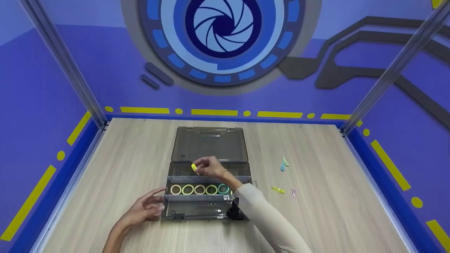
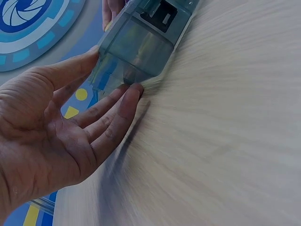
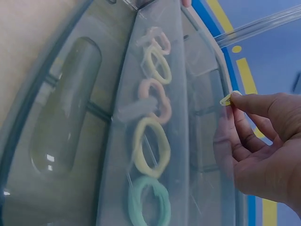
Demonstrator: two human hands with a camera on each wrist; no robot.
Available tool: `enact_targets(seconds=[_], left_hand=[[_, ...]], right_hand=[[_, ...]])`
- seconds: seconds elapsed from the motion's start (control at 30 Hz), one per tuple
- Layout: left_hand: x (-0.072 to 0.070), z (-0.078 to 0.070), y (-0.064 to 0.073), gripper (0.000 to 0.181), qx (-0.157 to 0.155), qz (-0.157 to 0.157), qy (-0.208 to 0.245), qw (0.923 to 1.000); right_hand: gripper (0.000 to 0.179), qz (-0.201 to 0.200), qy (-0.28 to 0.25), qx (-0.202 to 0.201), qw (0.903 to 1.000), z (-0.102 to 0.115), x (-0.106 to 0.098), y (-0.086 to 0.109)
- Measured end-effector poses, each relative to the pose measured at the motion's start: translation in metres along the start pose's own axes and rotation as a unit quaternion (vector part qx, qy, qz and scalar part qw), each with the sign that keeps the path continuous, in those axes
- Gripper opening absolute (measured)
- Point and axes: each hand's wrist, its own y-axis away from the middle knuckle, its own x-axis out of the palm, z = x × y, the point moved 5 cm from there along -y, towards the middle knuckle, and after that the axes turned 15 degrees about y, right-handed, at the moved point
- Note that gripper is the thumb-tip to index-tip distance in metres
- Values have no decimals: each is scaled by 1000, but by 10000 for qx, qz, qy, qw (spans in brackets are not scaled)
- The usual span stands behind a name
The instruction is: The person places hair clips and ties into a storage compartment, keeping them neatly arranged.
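Seemingly, placing is in hand: the right hand [image 1: 211,167]'s grip pinches a small yellow hair clip [image 1: 194,167] above the smoky translucent plastic box [image 1: 197,218]; the left hand [image 1: 142,209], fingers spread, touches its side. Lowering, then letting go, seems called for.

Head: is looking forward and down at the whole box [image 1: 193,207], from farthest back.
Left wrist: is looking, tilted, from close beside the box's left end.
Right wrist: is looking closely over the box towards its left end.
Head, right wrist: are sharing the row of rings [image 3: 162,200] inside the box.
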Motion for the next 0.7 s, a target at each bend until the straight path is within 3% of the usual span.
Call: enact_targets(seconds=[0.2, 0.43, 0.7], left_hand=[[-1, 0, 0, 73, -108, -59, 38, 9999], [-3, 1, 0, 73, -137, -23, 71, 9999], [-1, 1, 1, 72, -14, 89, 127, 9999]], right_hand=[[26, -287, 258, 222, 9990, 4, 16, -10], [21, -634, 1131, 187, 9914, 16, 32, -20], [22, -727, 2020, 957, 9720, 19, 44, -25]])
